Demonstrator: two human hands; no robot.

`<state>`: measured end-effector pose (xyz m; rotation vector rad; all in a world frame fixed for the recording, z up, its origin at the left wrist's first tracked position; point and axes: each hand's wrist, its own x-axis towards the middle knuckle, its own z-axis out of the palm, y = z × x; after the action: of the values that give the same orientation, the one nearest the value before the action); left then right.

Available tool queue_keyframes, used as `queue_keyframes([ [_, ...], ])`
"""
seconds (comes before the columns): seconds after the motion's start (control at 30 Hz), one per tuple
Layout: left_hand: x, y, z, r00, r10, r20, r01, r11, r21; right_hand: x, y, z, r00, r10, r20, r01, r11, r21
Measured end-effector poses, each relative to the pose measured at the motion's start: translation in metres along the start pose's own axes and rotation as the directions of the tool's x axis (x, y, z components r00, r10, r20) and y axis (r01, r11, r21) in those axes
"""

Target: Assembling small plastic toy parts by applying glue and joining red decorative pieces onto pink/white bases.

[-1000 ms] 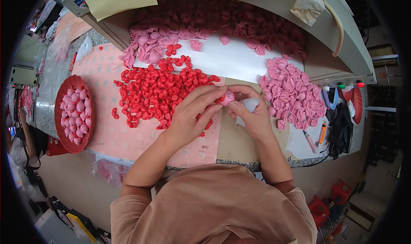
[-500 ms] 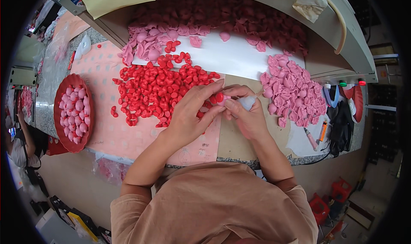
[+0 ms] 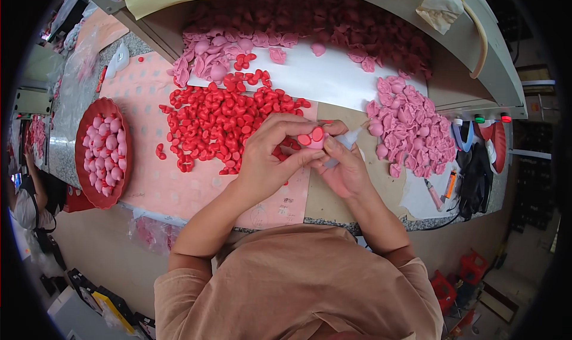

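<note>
Between the fingertips of my left hand (image 3: 266,151) is a small round pink piece (image 3: 314,146) with a two-lobed red part (image 3: 305,140) on it. My right hand (image 3: 347,174) is closed around a translucent squeeze bottle (image 3: 347,140), its thin nozzle pointing to the far right. The right fingertips also reach the pink piece, so the contact there is partly hidden. Left of my hands spreads a heap of glossy red two-lobed pieces (image 3: 208,122). To the right lies a pile of pink petal-shaped and round pieces (image 3: 415,125).
A red scalloped basket (image 3: 105,202) with pink and red pieces stands at the left. A grey cabinet (image 3: 476,98) arches over more pink pieces at the back. Tubes (image 3: 434,196) and a black bundle (image 3: 472,182) lie at the right edge. Another person (image 3: 39,200) is far left.
The pink piece has turned, and both red lobes now face up. The bottle has tilted in my right hand, showing its nozzle. The whole view has shifted slightly.
</note>
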<state>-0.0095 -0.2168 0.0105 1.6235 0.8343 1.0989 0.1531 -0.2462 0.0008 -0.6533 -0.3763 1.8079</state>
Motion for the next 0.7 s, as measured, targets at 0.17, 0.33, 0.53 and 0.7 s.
queue_keyframes([
  [0.17,0.002,-0.002,0.002,0.999,-0.038,-0.009,0.037,0.992,-0.119,-0.001,0.000,-0.004,0.997,-0.055,0.047,0.059,0.992,-0.107],
  [0.33,0.004,-0.004,-0.001,0.899,-0.420,0.121,0.375,0.599,-0.707,0.003,-0.012,0.002,0.971,-0.218,0.094,0.234,0.810,-0.538],
  [0.53,0.004,-0.011,-0.002,0.819,-0.429,0.381,0.497,0.198,-0.845,0.003,-0.016,0.003,0.899,-0.390,0.201,0.400,0.538,-0.742],
  [0.7,0.006,-0.005,0.004,0.749,-0.511,0.421,0.543,0.109,-0.833,0.003,-0.013,0.004,0.864,-0.395,0.313,0.476,0.435,-0.764],
])
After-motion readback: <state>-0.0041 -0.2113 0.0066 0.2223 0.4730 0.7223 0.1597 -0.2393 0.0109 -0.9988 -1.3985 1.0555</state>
